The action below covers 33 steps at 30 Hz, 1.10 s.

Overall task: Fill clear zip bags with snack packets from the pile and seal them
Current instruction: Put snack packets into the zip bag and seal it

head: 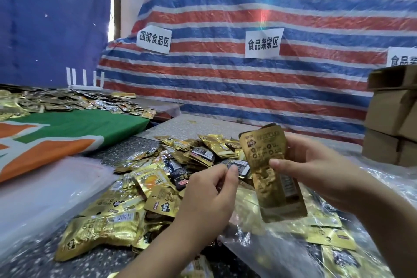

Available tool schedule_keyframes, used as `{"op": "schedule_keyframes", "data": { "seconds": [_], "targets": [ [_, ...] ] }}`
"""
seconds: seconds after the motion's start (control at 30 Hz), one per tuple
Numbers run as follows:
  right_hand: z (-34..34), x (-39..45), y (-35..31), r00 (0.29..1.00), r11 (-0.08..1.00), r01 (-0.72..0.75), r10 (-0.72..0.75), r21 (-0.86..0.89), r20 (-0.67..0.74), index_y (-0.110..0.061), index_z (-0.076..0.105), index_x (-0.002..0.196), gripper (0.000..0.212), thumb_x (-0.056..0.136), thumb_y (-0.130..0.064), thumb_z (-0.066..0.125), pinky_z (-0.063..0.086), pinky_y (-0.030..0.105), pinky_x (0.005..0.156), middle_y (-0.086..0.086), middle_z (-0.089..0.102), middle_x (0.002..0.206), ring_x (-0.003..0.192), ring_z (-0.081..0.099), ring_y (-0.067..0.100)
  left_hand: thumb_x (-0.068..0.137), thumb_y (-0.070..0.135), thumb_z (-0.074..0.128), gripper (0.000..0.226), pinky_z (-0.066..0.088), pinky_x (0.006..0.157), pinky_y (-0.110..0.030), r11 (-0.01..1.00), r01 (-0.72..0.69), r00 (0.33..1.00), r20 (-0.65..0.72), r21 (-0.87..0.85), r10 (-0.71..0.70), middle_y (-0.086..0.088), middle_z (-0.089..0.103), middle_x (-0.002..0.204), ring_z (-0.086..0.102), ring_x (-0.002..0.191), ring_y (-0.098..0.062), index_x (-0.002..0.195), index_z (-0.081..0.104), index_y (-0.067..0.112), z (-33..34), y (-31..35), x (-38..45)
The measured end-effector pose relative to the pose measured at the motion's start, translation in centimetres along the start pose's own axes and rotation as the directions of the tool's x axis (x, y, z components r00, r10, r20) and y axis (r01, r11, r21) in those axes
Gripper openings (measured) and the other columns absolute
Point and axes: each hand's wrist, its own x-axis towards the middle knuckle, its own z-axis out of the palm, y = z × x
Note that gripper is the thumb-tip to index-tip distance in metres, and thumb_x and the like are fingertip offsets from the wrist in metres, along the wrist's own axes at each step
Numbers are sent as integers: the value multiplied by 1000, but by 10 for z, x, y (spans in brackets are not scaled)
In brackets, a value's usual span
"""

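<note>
Gold foil dominates the head view: a loose pile of snack packets [158, 178] spreads over the dark speckled table [27, 259], most of them gold, a few black-faced ones mixed in near the middle. The right hand [316, 171] holds one tall gold packet [270, 171] upright above the pile, thumb curled across its front and the fingers wrapped behind it. The lower end of that packet dips toward the crinkled mouth of a clear zip bag [259, 253] lying on the table near the front edge, though whether it is already inside the plastic cannot be told. The left hand [209, 198] hovers just beside the packet with its fingers curled inward and thumb meeting the fingertips; it may be pinching the bag's thin film, but the plastic is too faint there to be sure. More gold packets [334, 239] lie under clear plastic at the lower right. A stack of flat clear bags [45, 187] rests to the left of the pile, beside a green and orange cloth [67, 133]. A second heap of packets [67, 101] sits farther back on the left. Cardboard boxes [392, 119] are stacked at the right edge, and a striped tarp [248, 86] bearing white paper signs [262, 44] hangs behind the table.
</note>
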Motion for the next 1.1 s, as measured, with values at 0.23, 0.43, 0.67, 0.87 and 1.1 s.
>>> {"op": "schedule_keyframes", "data": {
  "seconds": [0.23, 0.43, 0.67, 0.87, 1.1],
  "targets": [
    [10, 3, 0, 991, 971, 78, -52, 224, -121, -11, 59, 122, 40, 82, -9, 60, 62, 37, 75, 15, 73, 107, 97, 72, 29, 98, 46, 41, 50, 27, 49, -25, 999, -5, 999, 42, -48, 7, 1, 38, 53, 34, 50, -6, 62, 41, 11, 1, -4, -3],
    [1, 1, 5, 1000, 1000, 7, -7, 17, 16, -16, 60, 121, 39, 82, -13, 62, 56, 35, 80, 10, 74, 109, 101, 71, 26, 99, 47, 41, 53, 30, 49, -29, 998, -5, 1000, 15, -68, 6, -10, 45, 60, 37, 51, -7, 64, 45, 7, 2, -2, 1],
    [-13, -5, 2, 975, 995, -21, 42, -97, 219, -30, 64, 121, 40, 82, -27, 71, 57, 37, 86, 10, 71, 118, 109, 68, 27, 94, 53, 40, 53, 27, 47, -17, 995, 24, 999, -28, -99, -27, 9, 37, 52, 34, 49, -4, 62, 42, 11, -2, -1, 3],
    [-15, -9, 2, 934, 989, -55, 99, -137, 344, -30, 65, 120, 32, 89, -24, 67, 55, 45, 92, 12, 70, 117, 112, 66, 29, 90, 61, 38, 55, 26, 46, -19, 989, 53, 999, 6, -140, -53, 9, 38, 51, 33, 47, -4, 64, 46, 13, -1, -2, 1],
    [-13, -8, 5, 952, 972, -41, 108, -232, 286, -31, 69, 107, 22, 86, -29, 68, 56, 29, 76, 3, 73, 102, 95, 71, 18, 91, 66, 37, 42, 33, 48, -22, 965, 115, 993, 42, -236, -109, 10, 47, 57, 39, 50, -6, 82, 55, 30, 1, -1, 2]
  ]
}}
